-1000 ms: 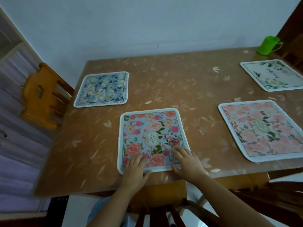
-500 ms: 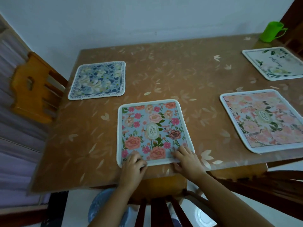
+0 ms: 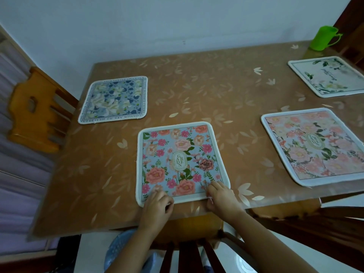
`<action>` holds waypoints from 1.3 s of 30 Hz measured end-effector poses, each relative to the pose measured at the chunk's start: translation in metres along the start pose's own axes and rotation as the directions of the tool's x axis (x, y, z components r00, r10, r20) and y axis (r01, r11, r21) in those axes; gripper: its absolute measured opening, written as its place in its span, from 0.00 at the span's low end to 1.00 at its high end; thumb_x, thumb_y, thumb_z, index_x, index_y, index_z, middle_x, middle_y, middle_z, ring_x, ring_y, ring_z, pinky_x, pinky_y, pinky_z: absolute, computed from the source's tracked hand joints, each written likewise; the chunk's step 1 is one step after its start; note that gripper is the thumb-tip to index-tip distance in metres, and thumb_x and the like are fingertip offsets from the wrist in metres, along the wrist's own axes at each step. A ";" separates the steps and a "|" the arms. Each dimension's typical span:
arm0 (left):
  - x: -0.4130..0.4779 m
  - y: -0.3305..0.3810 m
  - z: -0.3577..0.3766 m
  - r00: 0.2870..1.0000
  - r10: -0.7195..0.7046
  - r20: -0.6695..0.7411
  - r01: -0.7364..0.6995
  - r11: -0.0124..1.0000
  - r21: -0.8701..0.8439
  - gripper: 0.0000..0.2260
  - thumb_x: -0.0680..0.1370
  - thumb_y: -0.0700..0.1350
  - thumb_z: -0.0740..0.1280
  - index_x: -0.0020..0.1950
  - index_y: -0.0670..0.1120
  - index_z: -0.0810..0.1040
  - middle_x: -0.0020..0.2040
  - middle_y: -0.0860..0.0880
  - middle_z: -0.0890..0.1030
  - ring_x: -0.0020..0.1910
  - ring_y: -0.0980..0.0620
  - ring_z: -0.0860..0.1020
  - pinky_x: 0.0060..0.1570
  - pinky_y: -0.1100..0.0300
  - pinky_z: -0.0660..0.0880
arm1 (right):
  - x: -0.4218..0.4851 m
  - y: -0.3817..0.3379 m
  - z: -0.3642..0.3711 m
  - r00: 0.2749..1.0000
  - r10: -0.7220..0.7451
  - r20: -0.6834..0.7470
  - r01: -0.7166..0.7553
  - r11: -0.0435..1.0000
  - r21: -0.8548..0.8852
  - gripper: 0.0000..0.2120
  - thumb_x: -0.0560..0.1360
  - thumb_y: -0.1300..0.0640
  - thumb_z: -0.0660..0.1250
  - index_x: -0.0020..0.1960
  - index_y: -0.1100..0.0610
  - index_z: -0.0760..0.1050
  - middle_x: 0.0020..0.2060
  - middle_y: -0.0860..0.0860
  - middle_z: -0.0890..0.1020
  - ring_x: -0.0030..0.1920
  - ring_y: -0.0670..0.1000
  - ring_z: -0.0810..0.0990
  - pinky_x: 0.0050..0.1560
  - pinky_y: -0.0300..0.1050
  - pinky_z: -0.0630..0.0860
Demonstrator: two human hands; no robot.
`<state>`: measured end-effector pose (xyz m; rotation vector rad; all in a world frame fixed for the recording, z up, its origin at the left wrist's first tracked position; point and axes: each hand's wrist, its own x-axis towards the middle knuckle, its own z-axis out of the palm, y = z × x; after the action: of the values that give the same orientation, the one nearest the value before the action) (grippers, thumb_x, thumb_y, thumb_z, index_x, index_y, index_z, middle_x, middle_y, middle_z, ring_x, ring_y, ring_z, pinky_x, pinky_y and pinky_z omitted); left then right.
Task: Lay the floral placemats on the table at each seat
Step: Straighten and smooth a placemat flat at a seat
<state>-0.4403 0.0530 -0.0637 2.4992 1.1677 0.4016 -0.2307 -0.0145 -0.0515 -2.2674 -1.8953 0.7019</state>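
Four floral placemats lie flat on the bench [image 3: 226,91]. Pink-and-blue placemat [image 3: 181,160] sits at the near edge, centre-left. Left hand [image 3: 157,203] curls over its near-left corner, fingers bent on the border; right hand [image 3: 222,196] pinches the near edge by its right corner. Blue placemat [image 3: 115,100] near the far-left corner, pale pink placemat [image 3: 313,146] at the near-right, white placemat [image 3: 327,75] far right, beside a green cup [image 3: 323,38].

A green cup [image 3: 322,38] stood at the far right corner; a wooden chair [image 3: 35,109] sat far left.
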 end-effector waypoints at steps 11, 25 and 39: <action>0.013 0.017 0.010 0.997 0.017 0.069 -0.014 0.999 -0.042 0.06 0.67 0.36 0.74 0.36 0.42 0.77 0.38 0.45 0.78 0.51 0.41 0.78 0.51 0.46 0.74 | -0.007 0.018 -0.012 0.999 0.014 -0.042 -0.012 1.000 0.026 0.11 0.74 0.57 0.59 0.55 0.59 0.71 0.56 0.54 0.75 0.57 0.52 0.70 0.58 0.45 0.69; 0.012 0.015 0.016 0.996 0.016 0.085 -0.012 0.998 -0.055 0.07 0.67 0.35 0.73 0.36 0.43 0.76 0.38 0.47 0.78 0.51 0.41 0.77 0.51 0.48 0.74 | -0.010 0.022 -0.005 0.998 -0.015 -0.063 0.016 1.000 0.017 0.10 0.74 0.58 0.59 0.55 0.58 0.70 0.57 0.53 0.74 0.57 0.52 0.69 0.58 0.45 0.69; 0.022 0.006 0.045 0.961 -0.091 0.260 0.030 0.973 0.230 0.25 0.75 0.66 0.39 0.70 0.62 0.37 0.73 0.50 0.37 0.70 0.52 0.30 0.65 0.47 0.29 | 0.006 0.019 0.030 0.999 -0.033 -0.015 0.030 0.985 -0.169 0.29 0.70 0.31 0.32 0.68 0.37 0.32 0.71 0.51 0.33 0.68 0.59 0.28 0.66 0.62 0.30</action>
<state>-0.4051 0.0575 -0.0997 2.5937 1.2312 -0.0927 -0.2250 -0.0191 -0.0869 -2.3259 -2.0502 0.5337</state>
